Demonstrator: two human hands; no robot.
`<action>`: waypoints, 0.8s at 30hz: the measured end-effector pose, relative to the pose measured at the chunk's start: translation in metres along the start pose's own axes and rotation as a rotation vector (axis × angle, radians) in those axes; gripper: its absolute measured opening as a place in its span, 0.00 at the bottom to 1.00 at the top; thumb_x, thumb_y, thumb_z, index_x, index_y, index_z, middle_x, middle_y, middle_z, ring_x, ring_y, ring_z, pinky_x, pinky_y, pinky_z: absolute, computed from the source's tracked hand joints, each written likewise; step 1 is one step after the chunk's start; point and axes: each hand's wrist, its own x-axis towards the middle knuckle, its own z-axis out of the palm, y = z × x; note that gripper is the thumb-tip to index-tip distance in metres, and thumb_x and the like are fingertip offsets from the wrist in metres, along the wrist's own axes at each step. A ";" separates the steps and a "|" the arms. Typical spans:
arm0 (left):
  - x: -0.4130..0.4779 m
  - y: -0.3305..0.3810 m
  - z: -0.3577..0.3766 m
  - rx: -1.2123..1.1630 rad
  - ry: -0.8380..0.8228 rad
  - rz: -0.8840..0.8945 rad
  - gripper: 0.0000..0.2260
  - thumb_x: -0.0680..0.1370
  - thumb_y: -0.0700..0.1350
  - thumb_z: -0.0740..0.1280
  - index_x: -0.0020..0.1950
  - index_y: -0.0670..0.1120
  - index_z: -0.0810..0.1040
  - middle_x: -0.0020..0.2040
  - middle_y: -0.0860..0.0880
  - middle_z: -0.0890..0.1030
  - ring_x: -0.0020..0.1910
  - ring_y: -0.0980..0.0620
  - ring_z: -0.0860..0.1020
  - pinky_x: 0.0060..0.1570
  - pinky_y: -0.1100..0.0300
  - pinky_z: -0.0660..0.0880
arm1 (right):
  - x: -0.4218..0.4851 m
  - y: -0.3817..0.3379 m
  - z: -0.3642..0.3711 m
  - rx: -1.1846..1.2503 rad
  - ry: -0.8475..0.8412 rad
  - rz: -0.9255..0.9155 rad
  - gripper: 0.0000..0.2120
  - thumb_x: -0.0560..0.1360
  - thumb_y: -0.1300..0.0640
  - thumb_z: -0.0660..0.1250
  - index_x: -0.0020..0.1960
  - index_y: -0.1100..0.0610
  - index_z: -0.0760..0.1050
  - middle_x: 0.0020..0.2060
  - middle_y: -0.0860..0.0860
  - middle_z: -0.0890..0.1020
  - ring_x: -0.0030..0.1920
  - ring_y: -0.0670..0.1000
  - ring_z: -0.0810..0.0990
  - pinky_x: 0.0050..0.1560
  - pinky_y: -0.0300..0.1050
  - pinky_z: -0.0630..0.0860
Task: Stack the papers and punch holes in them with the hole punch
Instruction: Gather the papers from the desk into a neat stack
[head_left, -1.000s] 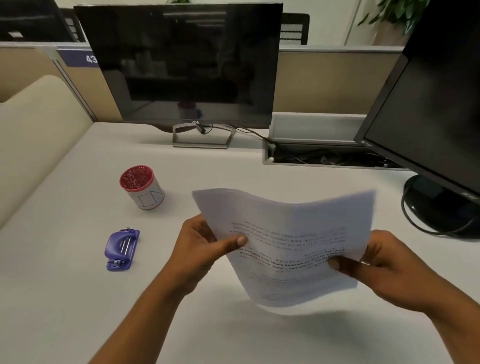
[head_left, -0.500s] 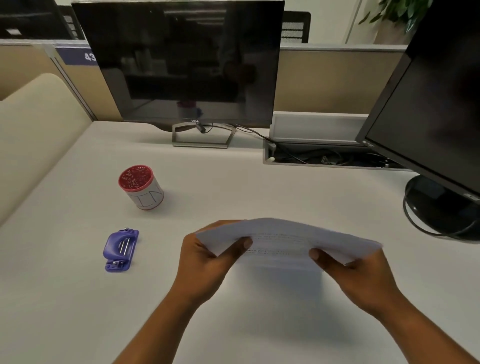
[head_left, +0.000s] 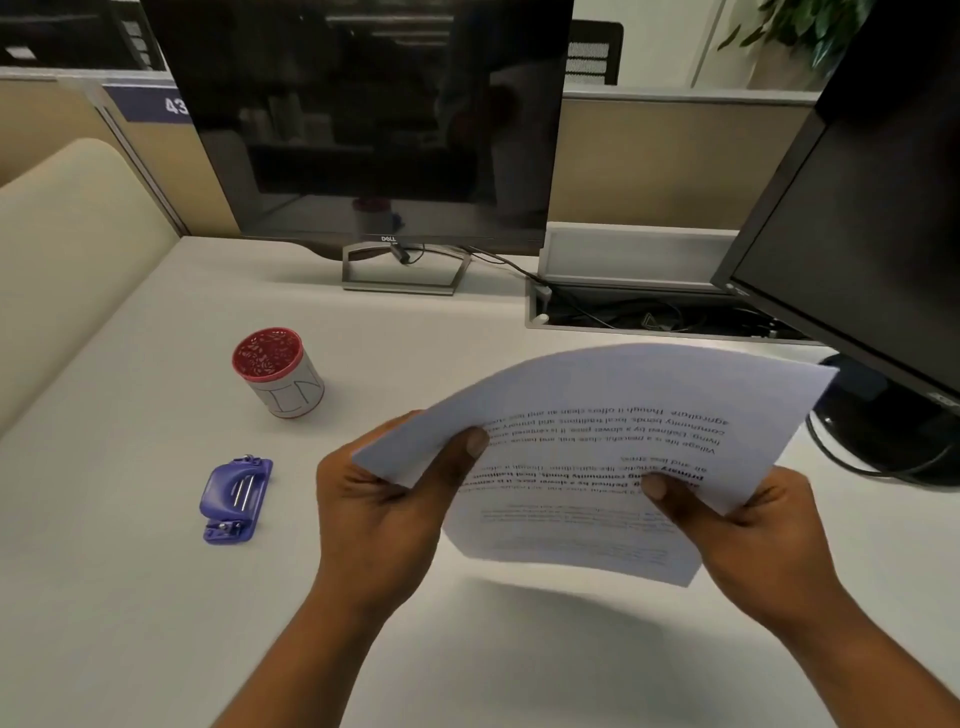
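Observation:
A stack of white printed papers (head_left: 597, 447) is held above the desk, tilted up and bowed, with its text upside down toward me. My left hand (head_left: 384, 499) grips the stack's left edge, thumb on top. My right hand (head_left: 748, 535) grips the lower right part, thumb pressed on the printed face. The purple hole punch (head_left: 235, 500) lies on the desk to the left of my left hand, apart from it and untouched.
A white cup with a red rim (head_left: 278, 371) stands behind the hole punch. A monitor (head_left: 363, 124) stands at the back, a second monitor (head_left: 872, 218) at the right with its round base and cables. An open cable tray (head_left: 639, 312) is set in the white desk (head_left: 130, 623).
The papers went from tilted up, to nearly flat and low over the desk, and are now lifted and tilted up again, with both hands still gripping them.

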 end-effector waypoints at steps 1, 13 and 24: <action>-0.002 -0.004 -0.001 -0.066 -0.016 -0.072 0.15 0.72 0.43 0.73 0.49 0.65 0.84 0.46 0.67 0.85 0.45 0.64 0.84 0.40 0.71 0.79 | -0.001 0.002 0.001 0.029 0.004 0.014 0.15 0.66 0.57 0.73 0.39 0.35 0.85 0.40 0.34 0.86 0.40 0.39 0.85 0.37 0.31 0.79; -0.030 -0.031 0.005 0.160 -0.083 -0.126 0.17 0.72 0.47 0.73 0.52 0.71 0.80 0.46 0.70 0.83 0.45 0.67 0.82 0.41 0.70 0.79 | -0.006 0.011 0.005 -0.021 0.051 0.052 0.13 0.64 0.51 0.73 0.42 0.32 0.82 0.41 0.30 0.85 0.42 0.36 0.84 0.36 0.28 0.78; -0.033 -0.039 0.004 0.162 -0.065 -0.146 0.17 0.74 0.47 0.74 0.53 0.69 0.81 0.46 0.70 0.83 0.46 0.66 0.82 0.42 0.72 0.78 | -0.010 0.031 0.006 -0.066 0.042 0.104 0.14 0.65 0.52 0.73 0.44 0.32 0.82 0.42 0.31 0.85 0.43 0.36 0.84 0.38 0.27 0.77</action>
